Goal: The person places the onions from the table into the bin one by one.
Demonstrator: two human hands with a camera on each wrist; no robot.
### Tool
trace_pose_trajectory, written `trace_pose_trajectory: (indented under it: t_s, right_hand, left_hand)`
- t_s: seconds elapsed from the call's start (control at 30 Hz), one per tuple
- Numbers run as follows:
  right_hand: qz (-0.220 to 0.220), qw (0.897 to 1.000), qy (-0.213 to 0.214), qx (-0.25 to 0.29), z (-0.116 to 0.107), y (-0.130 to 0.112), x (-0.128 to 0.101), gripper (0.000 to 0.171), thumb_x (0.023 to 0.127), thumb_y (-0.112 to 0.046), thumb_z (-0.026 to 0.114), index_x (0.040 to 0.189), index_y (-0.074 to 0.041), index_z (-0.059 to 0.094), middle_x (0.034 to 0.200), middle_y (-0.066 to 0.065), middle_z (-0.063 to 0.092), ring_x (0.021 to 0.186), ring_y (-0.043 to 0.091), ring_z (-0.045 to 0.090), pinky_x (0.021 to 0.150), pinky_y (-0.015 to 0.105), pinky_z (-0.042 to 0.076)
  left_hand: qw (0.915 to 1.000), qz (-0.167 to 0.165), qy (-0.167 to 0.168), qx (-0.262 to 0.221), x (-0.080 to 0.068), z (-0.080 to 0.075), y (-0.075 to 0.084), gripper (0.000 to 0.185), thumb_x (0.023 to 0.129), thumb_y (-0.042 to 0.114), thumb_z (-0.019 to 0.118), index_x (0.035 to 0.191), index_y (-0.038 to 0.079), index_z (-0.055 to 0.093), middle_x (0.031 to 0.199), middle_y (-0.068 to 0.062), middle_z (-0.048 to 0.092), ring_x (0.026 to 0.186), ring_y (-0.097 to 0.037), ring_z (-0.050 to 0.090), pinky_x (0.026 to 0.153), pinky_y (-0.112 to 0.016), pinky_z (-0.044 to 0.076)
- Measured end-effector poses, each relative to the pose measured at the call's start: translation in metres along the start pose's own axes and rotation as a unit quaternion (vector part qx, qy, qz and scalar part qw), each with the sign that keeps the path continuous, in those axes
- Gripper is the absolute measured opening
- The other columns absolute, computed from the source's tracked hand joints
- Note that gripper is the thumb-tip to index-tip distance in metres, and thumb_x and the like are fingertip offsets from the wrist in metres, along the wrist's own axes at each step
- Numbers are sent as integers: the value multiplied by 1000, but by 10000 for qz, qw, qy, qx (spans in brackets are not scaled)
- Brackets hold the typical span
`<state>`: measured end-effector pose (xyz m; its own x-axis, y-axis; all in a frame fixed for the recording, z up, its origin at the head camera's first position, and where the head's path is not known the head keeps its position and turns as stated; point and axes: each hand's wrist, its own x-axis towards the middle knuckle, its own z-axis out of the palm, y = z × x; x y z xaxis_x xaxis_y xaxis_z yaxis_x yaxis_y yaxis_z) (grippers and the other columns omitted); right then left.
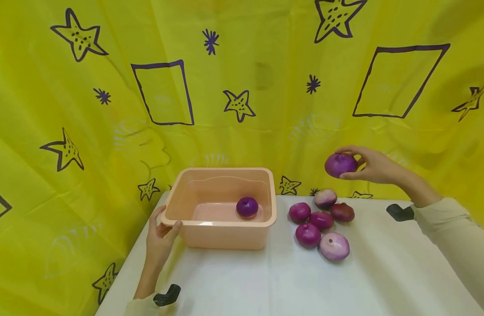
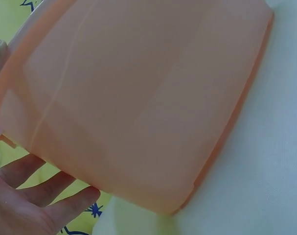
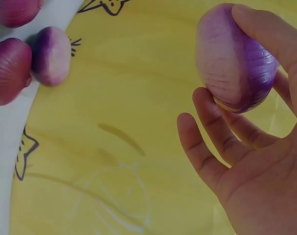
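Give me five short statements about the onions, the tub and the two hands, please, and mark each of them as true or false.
1. The right hand holds an onion in the air. True.
2. The left hand holds an onion as well. False: it holds the tub at its rim.
3. Six onions lie on the table. True.
4. Three onions are inside the tub. False: only one, a purple onion, is there.
5. In the head view, the onions on the table lie to the right of the tub. True.
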<state>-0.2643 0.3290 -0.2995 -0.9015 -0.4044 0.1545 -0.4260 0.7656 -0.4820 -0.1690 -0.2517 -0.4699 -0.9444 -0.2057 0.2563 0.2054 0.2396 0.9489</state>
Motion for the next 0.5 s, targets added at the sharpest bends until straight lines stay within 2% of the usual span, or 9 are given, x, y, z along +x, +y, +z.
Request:
trace_pose_trajectory:
  t_s: [0.1, 0.2, 0.5]
  right_hand:
    - [38, 10000, 38, 10, -4, -3, 2, 67, 86, -24, 85, 143, -11, 53, 136, 24, 57, 103, 39, 64, 70, 32, 56]
    - [61, 10000, 37, 50, -7, -6, 3, 66, 86, -23, 85, 143, -10, 53, 136, 24, 57, 104, 40, 64, 71, 30, 56]
    - [7, 9999, -27, 132, -6, -11, 13, 66, 87, -24, 84, 144, -11, 52, 136, 22, 56, 107, 41, 63, 74, 34, 57]
  left_hand:
    - [10000, -59, 53, -31, 0, 1, 1, 66, 100, 19, 69, 156, 20, 33, 155, -18, 46, 115, -4, 60, 89, -13, 51]
    - [9999, -116, 56, -72, -1, 3, 2, 67, 100, 19, 69, 156, 20, 33, 153, -20, 47, 111, 3, 60, 89, -13, 51]
    - [9996, -98, 250, -120, -3, 6, 2, 67, 99, 15, 70, 155, 17, 35, 150, -23, 50, 110, 0, 61, 87, -13, 52]
